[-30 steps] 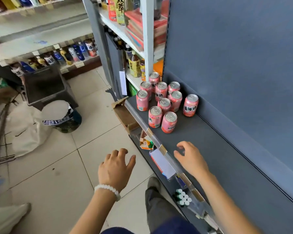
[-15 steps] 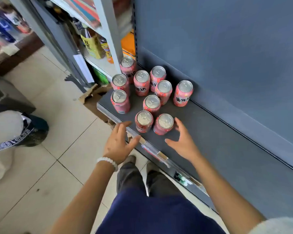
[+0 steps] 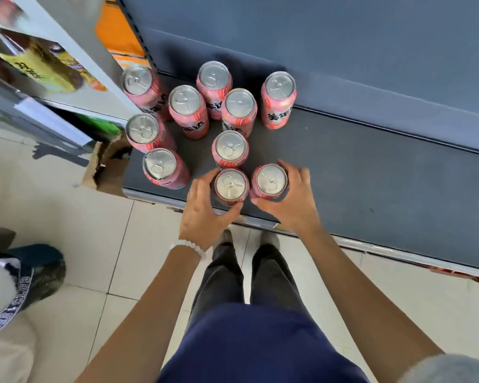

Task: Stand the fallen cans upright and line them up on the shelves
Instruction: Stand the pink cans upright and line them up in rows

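Standing on the dark shelf point(image 3: 371, 172) are ten pink cans, all upright with silver tops facing the camera; none lies on its side in this view. Both hands are engaged at the near edge of the shelf. The left hand point(image 3: 205, 208) curls round the near-left can point(image 3: 231, 184), thumb on its near side and fingers on its left side. The right hand point(image 3: 293, 197) grips the near-right can point(image 3: 271, 179), fingers wrapped over its far and right sides, thumb underneath at the near side. These two cans stand just beside each other, possibly touching. A third can point(image 3: 229, 146) stands directly behind the near-left one, close to it. The remaining seven form a loose cluster toward the far left, with one can point(image 3: 278, 98) set apart at the far right near the back panel point(image 3: 371, 64). Judgement: the righting step appears complete; what remains is alignment, as the group is staggered rather than in rows. Each held can has its long axis vertical and lies directly ahead of its own hand, so each hand is equally placed for a slide. Open shelf surface lies to the right. Risk: sliding either can farther back could knock the third can behind.
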